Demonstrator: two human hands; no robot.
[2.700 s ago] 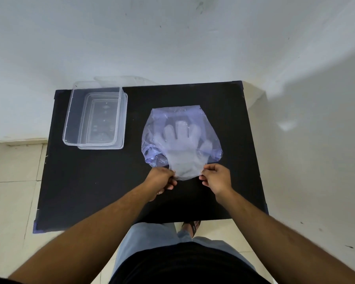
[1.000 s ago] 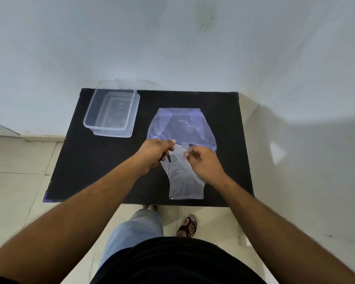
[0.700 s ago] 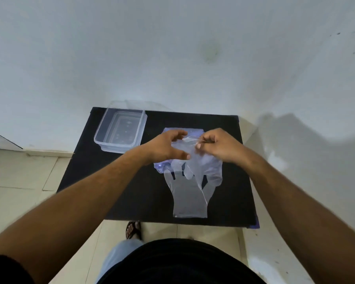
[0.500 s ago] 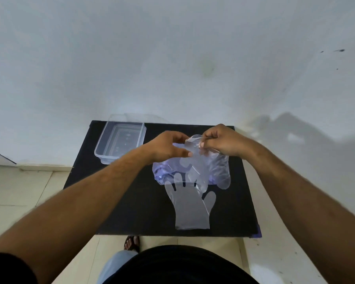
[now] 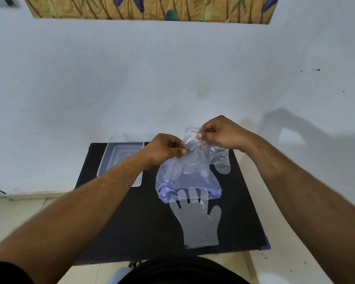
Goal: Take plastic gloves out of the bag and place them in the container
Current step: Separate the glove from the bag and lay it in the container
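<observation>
A clear plastic glove (image 5: 197, 224) lies flat on the black table (image 5: 121, 232), fingers pointing away from me. Above it hangs the bluish plastic bag (image 5: 184, 177), lifted off the table, with more gloves showing through it. My left hand (image 5: 164, 149) pinches the bag's upper edge on the left. My right hand (image 5: 219, 134) pinches thin plastic at the top; another glove (image 5: 221, 162) dangles below it at the bag's right side. The clear rectangular container (image 5: 119, 158) stands at the table's far left, partly behind my left forearm.
The table stands against a pale wall, with tiled floor to the left and front. A patterned picture (image 5: 152, 7) hangs high on the wall. My legs and a sandal show under the table's near edge.
One glove came out of the bag and now lies flat on the table. Both hands rose with the bag, lifting it off the table, and a second glove hangs at the right.
</observation>
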